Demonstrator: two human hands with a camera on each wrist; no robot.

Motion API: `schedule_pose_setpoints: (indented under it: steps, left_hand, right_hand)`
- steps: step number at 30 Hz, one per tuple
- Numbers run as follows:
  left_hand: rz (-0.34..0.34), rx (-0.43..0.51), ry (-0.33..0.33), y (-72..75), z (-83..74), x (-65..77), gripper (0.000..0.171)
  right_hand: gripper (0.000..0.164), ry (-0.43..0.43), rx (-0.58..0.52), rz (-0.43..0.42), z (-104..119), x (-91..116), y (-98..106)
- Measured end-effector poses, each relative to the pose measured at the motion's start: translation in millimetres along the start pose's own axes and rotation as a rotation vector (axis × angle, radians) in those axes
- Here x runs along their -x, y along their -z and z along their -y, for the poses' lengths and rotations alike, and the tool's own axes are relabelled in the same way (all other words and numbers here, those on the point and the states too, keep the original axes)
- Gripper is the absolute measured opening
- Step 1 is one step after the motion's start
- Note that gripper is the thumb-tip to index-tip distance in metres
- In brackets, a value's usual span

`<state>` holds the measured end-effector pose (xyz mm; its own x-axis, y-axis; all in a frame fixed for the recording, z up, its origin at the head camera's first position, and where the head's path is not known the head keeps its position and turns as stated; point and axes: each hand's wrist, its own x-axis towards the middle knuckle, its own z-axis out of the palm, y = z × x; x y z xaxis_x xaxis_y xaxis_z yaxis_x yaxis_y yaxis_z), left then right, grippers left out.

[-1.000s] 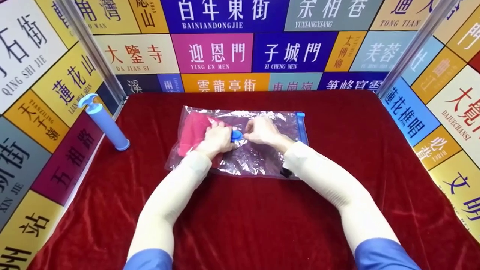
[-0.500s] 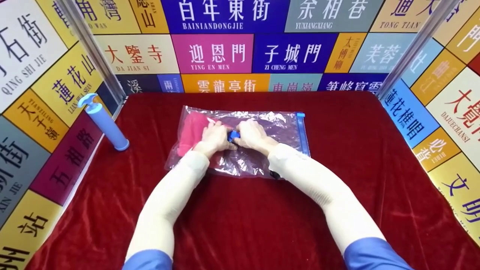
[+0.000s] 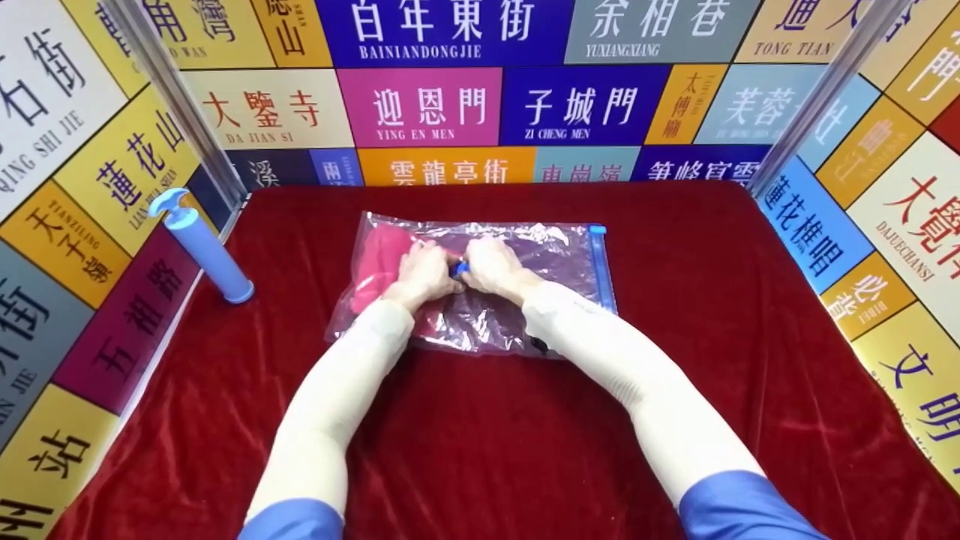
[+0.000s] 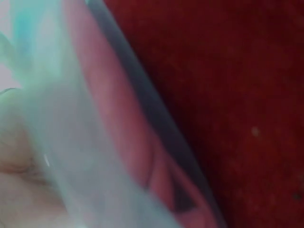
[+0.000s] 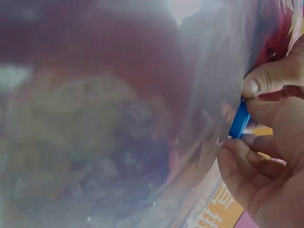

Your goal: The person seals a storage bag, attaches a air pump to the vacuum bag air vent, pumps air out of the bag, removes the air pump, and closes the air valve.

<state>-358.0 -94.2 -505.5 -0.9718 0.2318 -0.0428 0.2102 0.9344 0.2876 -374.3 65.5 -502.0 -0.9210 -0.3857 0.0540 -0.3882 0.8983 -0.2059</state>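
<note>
A clear plastic storage bag (image 3: 540,240) lies on the red cloth, with a blue zip strip (image 3: 602,266) along its right edge. Folded pink fabric (image 3: 379,259) fills its left part, and shows blurred as pink fabric (image 4: 111,99) in the left wrist view. My left hand (image 3: 425,274) and right hand (image 3: 496,266) meet at mid-bag. Both sets of fingers pinch the small round blue valve cap (image 3: 460,268) between them. Up close in the right wrist view, the blue cap (image 5: 240,118) stands on edge among the fingers, partly hidden by them.
A light blue hand pump (image 3: 210,251) stands at the left of the table. Dark red velvet cloth (image 3: 510,442) covers the tabletop. Sign-covered panels (image 3: 427,105) enclose the back and both sides. Something small and black (image 3: 538,344) shows by the right sleeve.
My right hand has moved left from above the bag and taken hold of the blue cap beside the left hand. The cap, face-up before, is now mostly covered by fingers.
</note>
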Motion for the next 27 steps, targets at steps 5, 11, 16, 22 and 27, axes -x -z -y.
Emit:
schedule_pose_setpoints:
  steps: [5,11,16,22,27]
  left_hand:
    - [-0.008,0.016,0.012,3.0,0.3,-1.5,0.061]
    - [0.007,0.064,0.024,3.4,1.3,0.3,0.065]
    - [-0.027,0.093,0.018,2.0,2.6,0.7,0.061]
    - [-0.058,0.097,0.013,1.1,1.4,0.1,0.054]
    - [-0.058,0.120,0.036,2.5,-0.4,0.4,0.053]
  right_hand:
    - [0.012,0.023,0.010,-0.005,-1,-2,-1]
    - [0.009,0.048,0.016,0.008,-1,-3,-3]
    - [0.004,0.102,-0.012,0.063,-3,-3,-1]
    - [0.026,0.226,0.000,0.131,-7,-3,4]
    - [0.029,0.255,-0.007,0.150,-10,-3,8]
